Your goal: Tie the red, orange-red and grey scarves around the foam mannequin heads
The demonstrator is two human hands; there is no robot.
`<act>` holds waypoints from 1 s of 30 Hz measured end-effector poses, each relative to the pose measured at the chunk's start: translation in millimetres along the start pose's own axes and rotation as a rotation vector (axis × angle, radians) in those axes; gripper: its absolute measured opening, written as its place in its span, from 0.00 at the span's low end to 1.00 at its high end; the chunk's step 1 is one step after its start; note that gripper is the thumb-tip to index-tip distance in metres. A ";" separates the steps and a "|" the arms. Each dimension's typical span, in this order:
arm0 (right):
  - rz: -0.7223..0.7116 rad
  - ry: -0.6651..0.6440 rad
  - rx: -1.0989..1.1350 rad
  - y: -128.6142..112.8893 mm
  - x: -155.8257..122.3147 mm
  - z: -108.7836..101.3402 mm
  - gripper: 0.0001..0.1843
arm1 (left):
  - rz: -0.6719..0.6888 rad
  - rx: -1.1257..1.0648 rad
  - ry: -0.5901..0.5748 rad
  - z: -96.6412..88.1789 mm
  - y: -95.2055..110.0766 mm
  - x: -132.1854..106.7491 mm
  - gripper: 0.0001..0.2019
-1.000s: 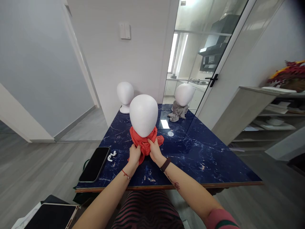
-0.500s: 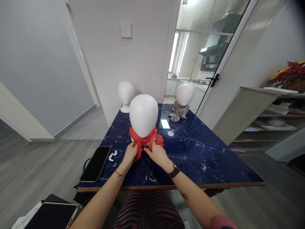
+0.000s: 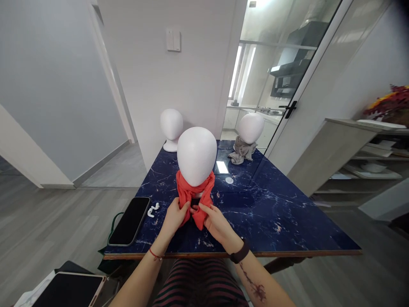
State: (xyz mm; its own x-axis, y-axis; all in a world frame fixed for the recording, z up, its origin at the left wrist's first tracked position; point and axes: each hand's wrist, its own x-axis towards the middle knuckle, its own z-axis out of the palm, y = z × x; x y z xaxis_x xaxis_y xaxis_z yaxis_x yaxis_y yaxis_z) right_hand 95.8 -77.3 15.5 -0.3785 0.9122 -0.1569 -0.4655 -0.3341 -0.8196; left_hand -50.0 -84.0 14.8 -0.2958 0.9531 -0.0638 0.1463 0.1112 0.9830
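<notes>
A white mannequin head (image 3: 197,154) stands near the middle of the table, with a red scarf (image 3: 194,186) wrapped round its neck. Both ends of the scarf hang down at the front. My left hand (image 3: 175,214) pinches the end on the left side, thumb on top. On the other side, my right hand (image 3: 216,219) grips the second end below the neck, its thumb over the cloth. Some fingertips show in the gap between the two ends. The base of this head is mostly hidden behind scarf and hands.
Farther back stand a bare mannequin head (image 3: 171,124) at left and another head (image 3: 252,128) with a grey scarf (image 3: 243,150) at right. A phone (image 3: 129,221) and white earbuds (image 3: 153,209) lie at left on the blue marbled table (image 3: 281,209). A tablet (image 3: 68,290) sits lower left.
The right scarf end, bunched at the side before, now hangs at the front in my right hand. Both hands have moved slightly down. The view has shifted a little.
</notes>
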 end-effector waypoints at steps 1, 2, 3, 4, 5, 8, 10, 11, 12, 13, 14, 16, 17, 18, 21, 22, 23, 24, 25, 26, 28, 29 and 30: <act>0.027 0.007 0.059 -0.7 -3.1 0.6 0.22 | -0.087 -0.185 -0.015 1.9 3.3 -3.7 0.09; 0.029 0.025 0.070 -1.2 -5.4 0.5 0.22 | -0.178 -0.364 -0.031 4.1 7.1 -7.4 0.08; 0.004 0.051 0.030 -1.5 -7.1 -0.4 0.22 | -0.260 -0.518 -0.040 6.2 11.0 -11.0 0.08; -0.044 0.090 -0.057 -1.5 -8.2 -2.2 0.22 | -0.327 -0.635 -0.036 7.9 14.4 -14.4 0.07; -0.107 0.143 -0.181 -1.0 -8.8 -4.5 0.22 | -0.377 -0.715 -0.023 8.9 17.1 -17.5 0.08; -0.284 0.277 -0.549 3.5 -8.1 -11.4 0.19 | -0.450 -0.835 0.002 8.4 19.4 -23.4 0.09; -0.263 0.244 -0.581 9.2 -5.3 -12.1 0.17 | -0.478 -0.871 -0.037 6.7 17.4 -24.0 0.09; -0.218 0.199 -0.531 12.8 -3.3 -10.7 0.18 | -0.484 -0.881 -0.071 6.1 16.3 -23.4 0.09; -0.172 0.156 -0.461 16.4 -0.9 -8.3 0.19 | -0.484 -0.886 -0.112 5.9 15.4 -22.4 0.09; -0.141 0.124 -0.392 20.0 1.6 -5.2 0.22 | -0.483 -0.883 -0.156 6.1 14.8 -21.1 0.10; -0.138 0.104 -0.339 23.0 3.9 -1.7 0.25 | -0.481 -0.873 -0.198 6.7 14.5 -19.6 0.10; -0.196 0.055 -0.298 26.3 6.9 5.0 0.26 | -0.472 -0.822 -0.266 8.7 14.7 -16.5 0.09; -0.225 0.022 -0.300 26.1 7.2 7.5 0.24 | -0.458 -0.772 -0.287 9.8 14.9 -15.0 0.08; -0.231 -0.018 -0.308 24.8 6.7 9.0 0.22 | -0.436 -0.707 -0.304 10.7 14.8 -13.5 0.06; -0.081 -0.111 -0.291 15.3 1.1 6.6 0.19 | -0.300 -0.466 -0.339 12.7 12.5 -10.1 0.12; -0.010 -0.099 -0.263 11.7 -1.3 4.0 0.19 | -0.235 -0.382 -0.331 13.3 11.0 -9.3 0.15; 0.044 -0.058 -0.226 8.6 -3.4 1.0 0.20 | -0.164 -0.300 -0.317 14.1 9.3 -8.7 0.16; 0.076 0.003 -0.183 6.4 -4.9 -1.9 0.21 | -0.093 -0.220 -0.305 15.1 7.4 -8.5 0.17; 0.089 0.070 -0.142 5.4 -5.7 -4.4 0.21 | -0.026 -0.140 -0.291 16.3 5.3 -8.5 0.17; 0.088 0.129 -0.113 5.7 -5.7 -6.1 0.22 | 0.032 -0.061 -0.282 17.6 3.2 -8.8 0.16; 0.071 0.195 -0.113 9.5 -3.6 -7.4 0.24 | 0.119 0.070 -0.265 19.5 0.1 -10.3 0.14; 0.048 0.201 -0.148 12.4 -1.8 -7.3 0.25 | 0.154 0.115 -0.259 19.6 -0.7 -11.5 0.13; 0.014 0.200 -0.194 15.4 0.1 -7.1 0.25 | 0.182 0.141 -0.256 18.9 -0.7 -12.8 0.11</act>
State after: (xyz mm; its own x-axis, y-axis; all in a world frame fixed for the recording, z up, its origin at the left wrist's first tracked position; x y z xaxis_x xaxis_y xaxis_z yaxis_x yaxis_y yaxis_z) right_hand 94.3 -80.7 -1.1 -0.2097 0.9429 -0.2588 -0.2919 -0.3129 -0.9038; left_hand -28.5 -90.9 11.6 -0.0091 0.9986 0.0522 0.3093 -0.0468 0.9498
